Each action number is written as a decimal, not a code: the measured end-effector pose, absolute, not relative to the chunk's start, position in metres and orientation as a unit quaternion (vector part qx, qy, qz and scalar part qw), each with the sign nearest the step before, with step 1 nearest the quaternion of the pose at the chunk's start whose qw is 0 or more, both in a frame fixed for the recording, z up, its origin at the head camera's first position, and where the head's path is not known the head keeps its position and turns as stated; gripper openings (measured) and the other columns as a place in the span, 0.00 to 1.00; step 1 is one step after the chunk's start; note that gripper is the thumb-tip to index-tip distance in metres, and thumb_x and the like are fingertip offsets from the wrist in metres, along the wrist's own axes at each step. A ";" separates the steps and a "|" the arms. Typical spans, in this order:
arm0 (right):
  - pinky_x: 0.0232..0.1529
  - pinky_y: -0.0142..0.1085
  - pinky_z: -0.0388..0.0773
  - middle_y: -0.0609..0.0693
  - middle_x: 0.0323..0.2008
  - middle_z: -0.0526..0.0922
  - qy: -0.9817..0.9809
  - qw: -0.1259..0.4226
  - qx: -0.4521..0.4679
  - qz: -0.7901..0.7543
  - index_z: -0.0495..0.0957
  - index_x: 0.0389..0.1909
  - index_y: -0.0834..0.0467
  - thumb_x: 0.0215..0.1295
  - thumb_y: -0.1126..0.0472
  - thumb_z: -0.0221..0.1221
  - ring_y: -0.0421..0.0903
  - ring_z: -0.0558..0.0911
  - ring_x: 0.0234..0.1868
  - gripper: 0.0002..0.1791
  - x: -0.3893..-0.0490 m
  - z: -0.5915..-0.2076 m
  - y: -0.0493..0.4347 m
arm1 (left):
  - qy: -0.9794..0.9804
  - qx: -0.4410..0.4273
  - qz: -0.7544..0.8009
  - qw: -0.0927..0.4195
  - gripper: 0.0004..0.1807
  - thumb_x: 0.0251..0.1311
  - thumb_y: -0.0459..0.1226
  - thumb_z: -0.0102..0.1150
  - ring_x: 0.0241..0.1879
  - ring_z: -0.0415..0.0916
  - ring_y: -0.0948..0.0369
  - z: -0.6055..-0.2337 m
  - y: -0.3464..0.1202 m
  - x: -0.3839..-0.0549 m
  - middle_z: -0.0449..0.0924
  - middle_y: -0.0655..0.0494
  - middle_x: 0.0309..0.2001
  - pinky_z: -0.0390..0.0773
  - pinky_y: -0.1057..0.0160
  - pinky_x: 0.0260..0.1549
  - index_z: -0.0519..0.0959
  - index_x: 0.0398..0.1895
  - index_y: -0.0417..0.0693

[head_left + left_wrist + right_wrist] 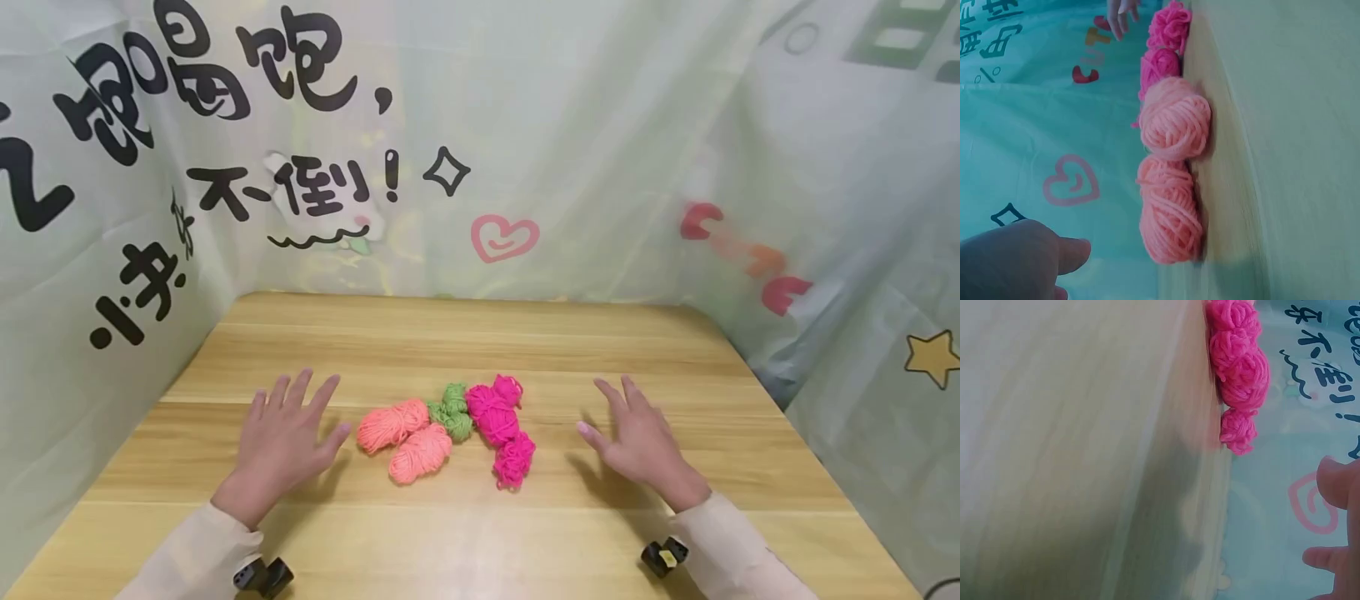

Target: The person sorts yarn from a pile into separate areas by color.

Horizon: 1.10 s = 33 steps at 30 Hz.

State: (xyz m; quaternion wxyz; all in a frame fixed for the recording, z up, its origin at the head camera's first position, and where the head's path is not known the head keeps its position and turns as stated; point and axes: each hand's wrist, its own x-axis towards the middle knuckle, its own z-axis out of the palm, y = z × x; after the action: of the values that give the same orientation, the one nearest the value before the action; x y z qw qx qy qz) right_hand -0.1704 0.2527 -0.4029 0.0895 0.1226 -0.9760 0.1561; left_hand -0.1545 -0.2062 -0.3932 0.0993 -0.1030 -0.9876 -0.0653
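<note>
Small bundles of yarn lie together at the middle of the table. Two are coral yarn (421, 454), on the left of the group; they also appear large in the left wrist view, where coral yarn (1172, 119) stands before the magenta. Green yarn (453, 412) lies between the coral and the magenta yarn (495, 414), which also shows in the right wrist view as magenta yarn (1241, 372). My left hand (285, 437) is spread left of the coral bundles, apart from them. To the right of the magenta yarn, my right hand (643, 437) is spread too, holding nothing.
The wooden table (480, 342) has a printed cloth (585, 150) hanging behind it and at both sides. A small black device (262, 577) is on the left wrist, and a similar black device (664, 556) on the right wrist.
</note>
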 end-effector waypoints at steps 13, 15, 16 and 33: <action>0.49 0.58 0.75 0.70 0.61 0.70 -0.946 0.003 0.127 0.298 0.63 0.66 0.65 0.68 0.52 0.59 0.65 0.77 0.53 0.32 -0.175 -0.397 0.243 | -0.960 -0.191 -0.174 0.108 0.32 0.63 0.46 0.58 0.54 0.74 0.39 -0.391 -0.179 -0.169 0.75 0.36 0.57 0.75 0.39 0.47 0.68 0.65 0.39; 0.49 0.56 0.76 0.70 0.61 0.70 -0.940 -0.007 0.126 0.317 0.63 0.66 0.65 0.68 0.52 0.59 0.65 0.78 0.52 0.32 -0.176 -0.397 0.241 | -0.958 -0.195 -0.187 0.100 0.31 0.62 0.45 0.60 0.54 0.74 0.39 -0.389 -0.174 -0.170 0.76 0.36 0.56 0.75 0.40 0.47 0.69 0.65 0.38; 0.49 0.56 0.76 0.71 0.60 0.70 -0.938 -0.009 0.125 0.324 0.64 0.65 0.65 0.68 0.53 0.59 0.65 0.78 0.52 0.32 -0.176 -0.397 0.240 | -0.957 -0.197 -0.193 0.095 0.31 0.62 0.45 0.60 0.54 0.74 0.40 -0.389 -0.172 -0.170 0.76 0.37 0.56 0.75 0.40 0.48 0.69 0.64 0.38; 0.49 0.52 0.77 0.65 0.58 0.74 -0.910 -0.065 0.090 0.400 0.67 0.63 0.63 0.68 0.54 0.60 0.60 0.80 0.51 0.27 -0.177 -0.401 0.226 | -0.942 -0.229 -0.241 0.054 0.31 0.59 0.44 0.63 0.54 0.75 0.44 -0.384 -0.139 -0.179 0.77 0.44 0.56 0.72 0.44 0.54 0.71 0.63 0.40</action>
State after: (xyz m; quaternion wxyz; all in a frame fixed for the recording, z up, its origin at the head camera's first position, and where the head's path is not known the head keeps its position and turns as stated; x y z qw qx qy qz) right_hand -0.1767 0.2255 -0.4007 -0.0651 0.0903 -0.9097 0.4000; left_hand -0.1791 -0.1390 -0.3843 0.0537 -0.2286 -0.9417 -0.2409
